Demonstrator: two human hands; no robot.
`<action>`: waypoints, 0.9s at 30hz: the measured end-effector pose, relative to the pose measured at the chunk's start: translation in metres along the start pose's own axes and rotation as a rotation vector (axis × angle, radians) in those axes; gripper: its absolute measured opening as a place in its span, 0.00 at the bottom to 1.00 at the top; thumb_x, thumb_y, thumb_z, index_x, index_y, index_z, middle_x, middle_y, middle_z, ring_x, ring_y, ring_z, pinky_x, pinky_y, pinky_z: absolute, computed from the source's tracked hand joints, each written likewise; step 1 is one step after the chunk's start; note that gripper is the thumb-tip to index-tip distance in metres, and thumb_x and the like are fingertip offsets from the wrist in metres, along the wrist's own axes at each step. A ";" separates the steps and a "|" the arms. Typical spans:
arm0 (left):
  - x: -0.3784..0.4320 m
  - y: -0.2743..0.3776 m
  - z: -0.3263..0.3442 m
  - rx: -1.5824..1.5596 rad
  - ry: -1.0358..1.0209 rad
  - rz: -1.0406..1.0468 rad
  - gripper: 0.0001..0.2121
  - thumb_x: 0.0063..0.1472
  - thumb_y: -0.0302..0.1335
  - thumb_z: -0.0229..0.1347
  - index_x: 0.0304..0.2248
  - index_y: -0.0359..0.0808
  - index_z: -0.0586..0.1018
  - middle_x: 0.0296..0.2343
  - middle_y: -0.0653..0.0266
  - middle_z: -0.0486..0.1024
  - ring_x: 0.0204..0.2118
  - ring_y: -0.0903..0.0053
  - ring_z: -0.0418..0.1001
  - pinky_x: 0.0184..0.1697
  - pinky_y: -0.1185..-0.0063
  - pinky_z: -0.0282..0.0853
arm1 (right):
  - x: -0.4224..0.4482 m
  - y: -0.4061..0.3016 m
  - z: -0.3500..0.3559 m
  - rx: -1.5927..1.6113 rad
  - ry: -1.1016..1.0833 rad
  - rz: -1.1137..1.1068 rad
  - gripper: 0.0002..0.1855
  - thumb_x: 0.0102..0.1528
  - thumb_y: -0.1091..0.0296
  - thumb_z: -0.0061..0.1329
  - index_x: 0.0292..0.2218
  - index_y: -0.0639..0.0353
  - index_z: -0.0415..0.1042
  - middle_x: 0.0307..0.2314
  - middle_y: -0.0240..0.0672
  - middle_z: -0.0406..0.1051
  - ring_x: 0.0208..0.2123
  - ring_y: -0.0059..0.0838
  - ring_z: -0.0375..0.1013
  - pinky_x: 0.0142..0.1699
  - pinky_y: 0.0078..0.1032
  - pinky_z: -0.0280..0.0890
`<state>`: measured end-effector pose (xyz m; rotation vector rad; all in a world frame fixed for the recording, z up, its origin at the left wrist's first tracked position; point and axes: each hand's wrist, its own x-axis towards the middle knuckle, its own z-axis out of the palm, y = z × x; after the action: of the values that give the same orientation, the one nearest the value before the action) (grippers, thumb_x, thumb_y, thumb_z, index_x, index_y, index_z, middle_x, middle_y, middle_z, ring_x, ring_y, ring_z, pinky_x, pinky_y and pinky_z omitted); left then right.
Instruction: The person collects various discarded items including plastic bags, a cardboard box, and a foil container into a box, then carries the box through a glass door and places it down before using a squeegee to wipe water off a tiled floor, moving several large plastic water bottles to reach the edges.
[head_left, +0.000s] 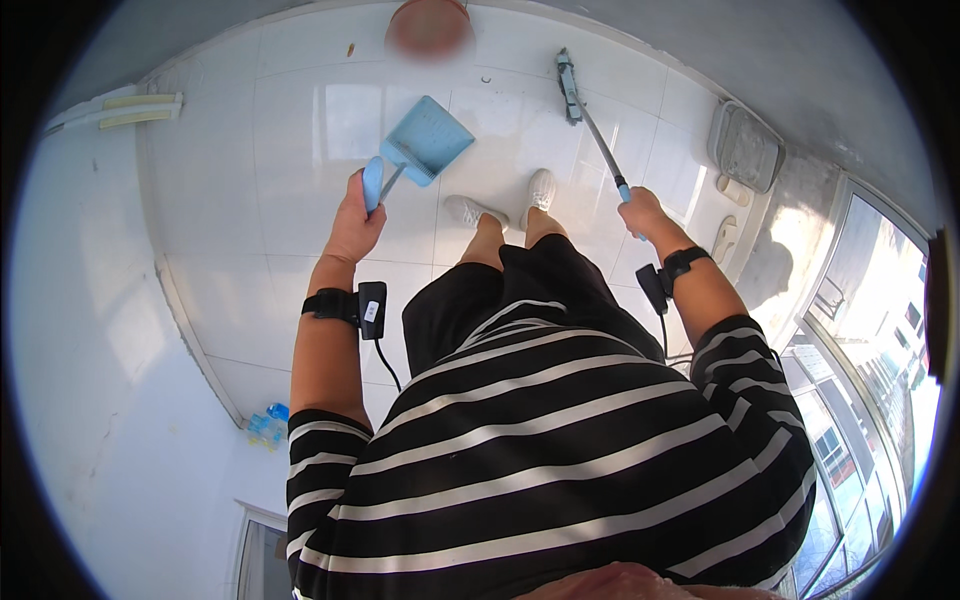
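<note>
My left hand (356, 221) grips the upright handle of a light blue dustpan (431, 135), whose toothed pan lies over the tiles in front of my feet. Some specks of dirt show in the pan. In my right hand (645, 214) is the grey pole of a broom (600, 139). Its narrow light blue head (568, 86) rests on the floor ahead and to the right, with dark bristles or gathered dust along it. Pan and broom head are well apart.
Glossy white tiles (337, 247) cover the floor. A reddish-brown bucket (429, 34) stands at the far wall. A small brown scrap (350, 49) lies left of it. Stacked grey basins (742, 146) and pale slippers (726, 236) line the right side. Blue plastic bottles (266, 427) sit by the left wall.
</note>
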<state>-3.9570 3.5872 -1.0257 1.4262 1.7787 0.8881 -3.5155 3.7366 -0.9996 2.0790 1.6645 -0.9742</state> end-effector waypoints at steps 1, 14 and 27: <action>0.004 0.002 0.005 0.002 0.003 0.034 0.25 0.52 0.21 0.48 0.50 0.37 0.56 0.35 0.42 0.69 0.38 0.47 0.68 0.41 0.67 0.65 | 0.005 -0.016 -0.005 -0.133 -0.056 -0.022 0.08 0.45 0.75 0.39 0.25 0.69 0.69 0.17 0.49 0.70 0.20 0.39 0.73 0.23 0.34 0.67; -0.006 -0.009 0.022 0.014 0.024 -0.062 0.26 0.52 0.22 0.50 0.51 0.39 0.56 0.31 0.43 0.71 0.35 0.48 0.70 0.39 0.65 0.66 | -0.063 -0.032 0.014 -0.539 -0.112 -0.452 0.13 0.47 0.73 0.40 0.37 0.64 0.63 0.28 0.55 0.69 0.33 0.54 0.69 0.38 0.42 0.64; -0.022 -0.025 0.038 -0.109 0.052 -0.127 0.24 0.51 0.23 0.50 0.49 0.38 0.59 0.29 0.46 0.72 0.33 0.51 0.71 0.37 0.68 0.67 | -0.041 -0.098 0.049 -0.483 -0.283 -0.386 0.13 0.44 0.73 0.41 0.32 0.68 0.71 0.30 0.55 0.70 0.35 0.50 0.70 0.40 0.36 0.66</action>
<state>-3.9340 3.5653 -1.0654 1.2177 1.8084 0.9484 -3.6274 3.7033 -0.9905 1.2801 1.9430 -0.8156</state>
